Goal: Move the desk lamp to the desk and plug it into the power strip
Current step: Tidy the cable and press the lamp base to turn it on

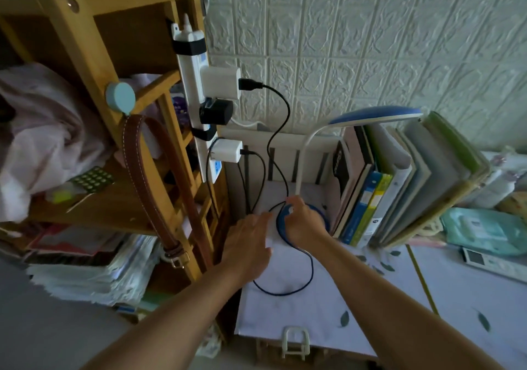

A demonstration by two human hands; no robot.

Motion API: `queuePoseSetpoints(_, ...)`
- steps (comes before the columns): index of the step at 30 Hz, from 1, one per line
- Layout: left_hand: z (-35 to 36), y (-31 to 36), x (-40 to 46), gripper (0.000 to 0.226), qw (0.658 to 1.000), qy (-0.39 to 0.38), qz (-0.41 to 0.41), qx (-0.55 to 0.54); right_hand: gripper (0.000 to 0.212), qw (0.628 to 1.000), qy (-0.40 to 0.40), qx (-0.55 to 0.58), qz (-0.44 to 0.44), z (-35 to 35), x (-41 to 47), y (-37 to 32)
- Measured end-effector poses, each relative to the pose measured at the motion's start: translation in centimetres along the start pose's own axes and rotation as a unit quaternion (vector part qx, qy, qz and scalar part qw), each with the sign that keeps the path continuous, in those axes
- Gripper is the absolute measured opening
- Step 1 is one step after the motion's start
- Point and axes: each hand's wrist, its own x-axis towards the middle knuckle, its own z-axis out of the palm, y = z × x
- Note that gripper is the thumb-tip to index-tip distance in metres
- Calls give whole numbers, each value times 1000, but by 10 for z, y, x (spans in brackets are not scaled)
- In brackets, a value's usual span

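Note:
The desk lamp stands on the desk (328, 307) beside the books: a round blue base (281, 224), a thin white neck (302, 158) and a blue and white head (376, 116) above the books. My right hand (303, 221) rests on the base, fingers curled over it. My left hand (248, 244) lies flat on the desk just left of the base, fingers spread. A dark blue cord (296, 287) loops from the base across the desk. The white power strip (196, 101) is strapped upright to the wooden post and carries three adapters.
A row of books and folders (399, 187) stands right of the lamp. A brown strap (159, 187) hangs from the wooden shelf unit (94, 56). Black cables (282, 130) drop from the adapters. Papers are stacked below left. A remote (490, 261) lies at right.

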Motion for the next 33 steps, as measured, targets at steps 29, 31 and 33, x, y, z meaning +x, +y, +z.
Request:
queuePoseSetpoints(29,-25,-31,-26,26,974,137,-117,134,25,977,-71,199,-31,20,22,-59)
queuePoseSetpoints(31,-23,-32,-31,24,971,124,-116,166,25,977,-66,202,-27,26,21,-56)
queuePoseSetpoints(33,-11,-36,-34,22,971,82,-134,181,24,976,-77,202,-24,35,19,-48)
